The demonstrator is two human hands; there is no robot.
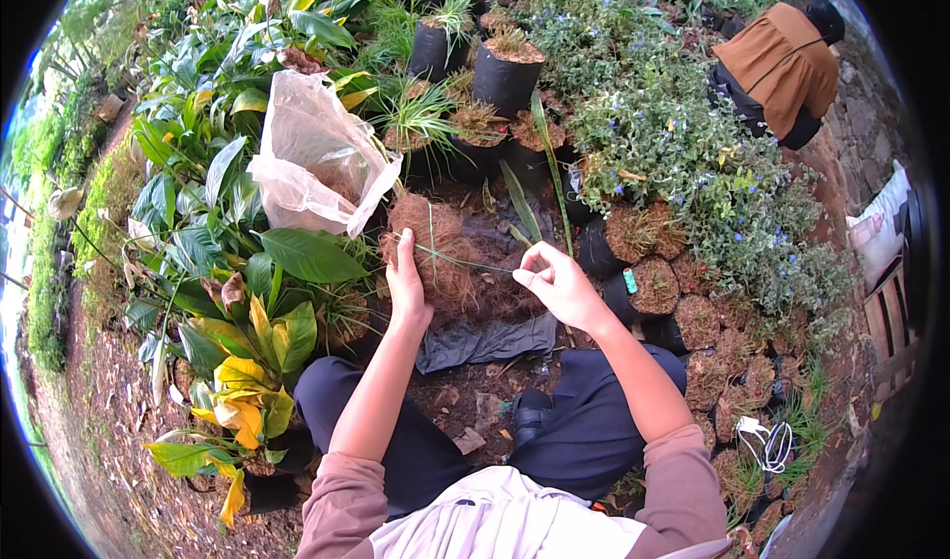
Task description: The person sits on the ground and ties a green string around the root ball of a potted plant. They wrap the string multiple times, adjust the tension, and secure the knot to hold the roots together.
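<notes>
My left hand (pixel 408 281) grips a ball of brown coir fibre (pixel 438 247) from its left side, thumb laid on top. Green thread (pixel 486 266) crosses over the ball and runs taut to my right hand (pixel 553 281), where thumb and forefinger pinch its end. Below the ball, loose fibre (pixel 512 288) lies on a dark plastic sheet (pixel 490 344) on the ground. A whitish plastic bag (pixel 308 151) stands open just beyond my left hand, with brown fibre inside. To the right, a green thread spool (pixel 630 281) rests on a potted soil surface.
Broad-leaved plants (pixel 223 262) crowd the left side. Black grow bags (pixel 507 77) stand ahead, and several more soil-filled pots (pixel 698 321) line the right, below blue-flowered plants (pixel 690 151). A white cable (pixel 775 448) lies at lower right. Another person (pixel 787 69) bends over at the far right.
</notes>
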